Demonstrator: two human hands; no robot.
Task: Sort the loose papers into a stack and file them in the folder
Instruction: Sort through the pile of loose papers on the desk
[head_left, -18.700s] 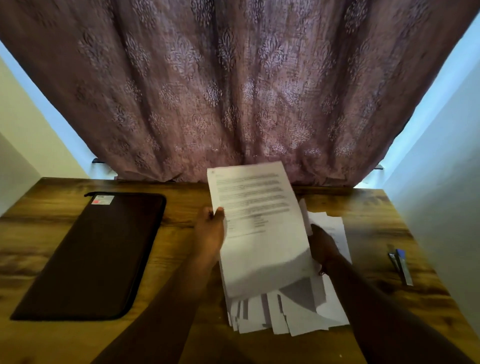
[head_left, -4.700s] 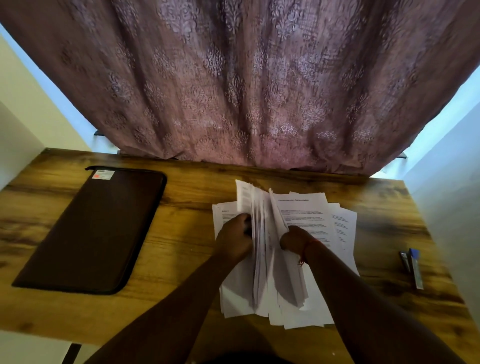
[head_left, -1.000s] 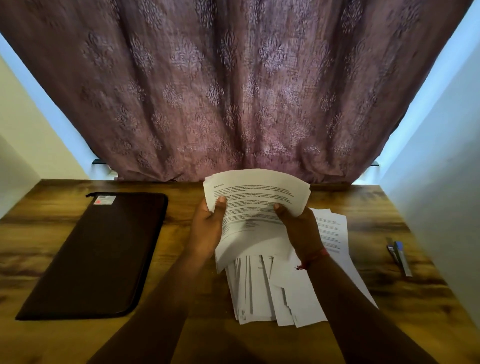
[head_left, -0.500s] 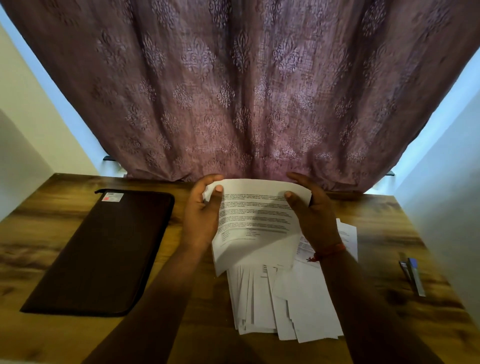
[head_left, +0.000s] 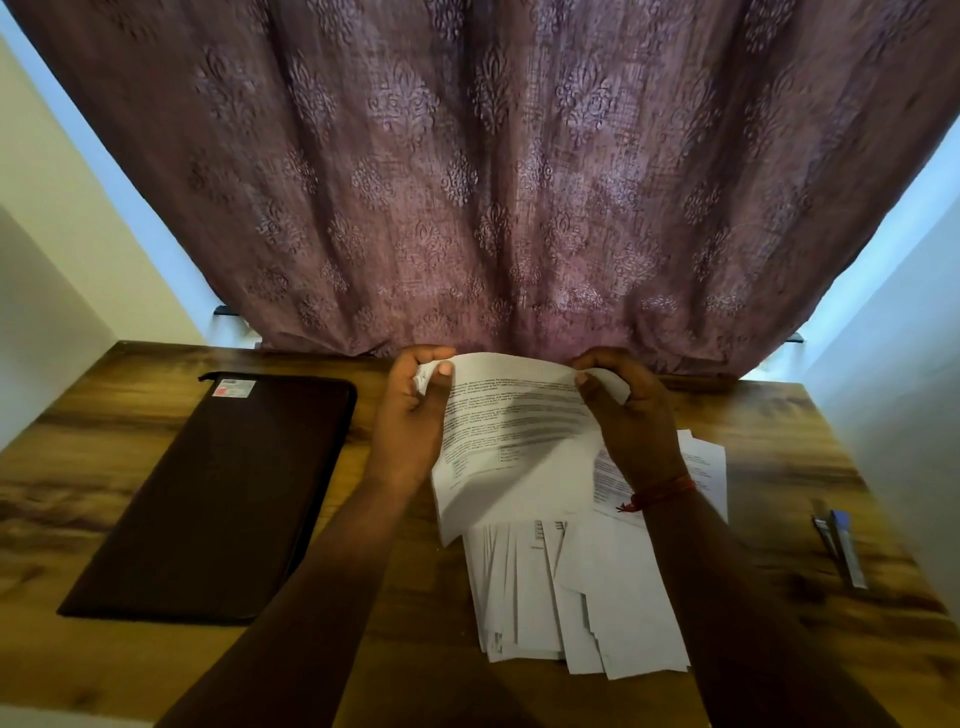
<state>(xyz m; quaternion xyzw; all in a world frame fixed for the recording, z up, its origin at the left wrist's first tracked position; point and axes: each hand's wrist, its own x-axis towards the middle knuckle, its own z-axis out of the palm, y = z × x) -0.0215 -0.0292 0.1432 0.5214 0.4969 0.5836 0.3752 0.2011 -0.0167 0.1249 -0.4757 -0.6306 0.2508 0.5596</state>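
Both the left hand and right hand have shifted up to pinch the printed sheets' far corners, right of the closed folder, so squaring continues.

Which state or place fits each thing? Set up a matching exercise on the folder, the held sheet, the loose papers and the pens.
Things:
1. folder
2. held sheet
3. loose papers
4. pens

States:
A. fanned out unevenly on the desk
B. at the desk's right edge
C. closed, flat on the left
D. gripped at its top corners by left hand and right hand

Pairs: 1-C, 2-D, 3-A, 4-B
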